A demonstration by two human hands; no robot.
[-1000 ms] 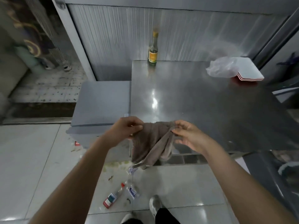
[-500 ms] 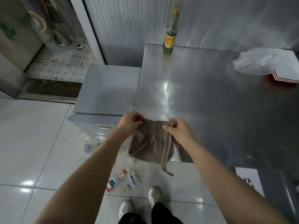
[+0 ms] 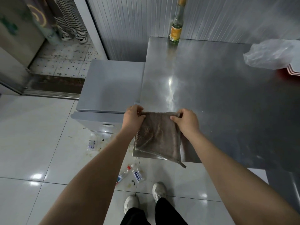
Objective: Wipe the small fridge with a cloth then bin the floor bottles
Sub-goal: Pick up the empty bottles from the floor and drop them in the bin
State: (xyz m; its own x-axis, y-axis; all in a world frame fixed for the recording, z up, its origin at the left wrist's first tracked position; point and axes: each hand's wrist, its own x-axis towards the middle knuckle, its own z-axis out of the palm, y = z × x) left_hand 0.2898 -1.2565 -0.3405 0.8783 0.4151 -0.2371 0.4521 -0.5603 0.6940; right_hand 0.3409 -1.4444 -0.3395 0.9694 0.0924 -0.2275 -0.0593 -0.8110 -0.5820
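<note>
Fridge (image 3: pixel 112 85), small and grey, stands low at the left, its flat top bare and its right side just beside the table. Its door is closed, so what is in it is hidden. Behind it on the left a doorway (image 3: pixel 61 51) opens onto speckled tiles.

On the floor (image 3: pixel 32 135) in front of the fridge lie the bottles (image 3: pixel 124 173), clear plastic and crushed. One lies flat near the fridge's foot. Two more lie near the shoes (image 3: pixel 130 203), one of them with a red cap. Whether anything is in them cannot be told. Small scraps lie around them.

The left hand (image 3: pixel 134 118) pinches the top left corner of the cloth (image 3: pixel 158 135), fingers curled over the edge. The cloth is brown and hangs spread flat between both hands, over the near left corner of the table (image 3: pixel 227 103). Its lower right corner, with a small loop, dangles past the table's front edge. Whether it touches the steel cannot be told. The right hand (image 3: pixel 186 120) grips the top right corner the same way.

At the table's far edge a glass bottle (image 3: pixel 176 25) with a yellow label stands upright against the ribbed wall; how full it is cannot be made out. At the far right a crumpled plastic bag (image 3: pixel 269 54) lies on a stack of plates (image 3: pixel 293 69), its contents unclear.
</note>
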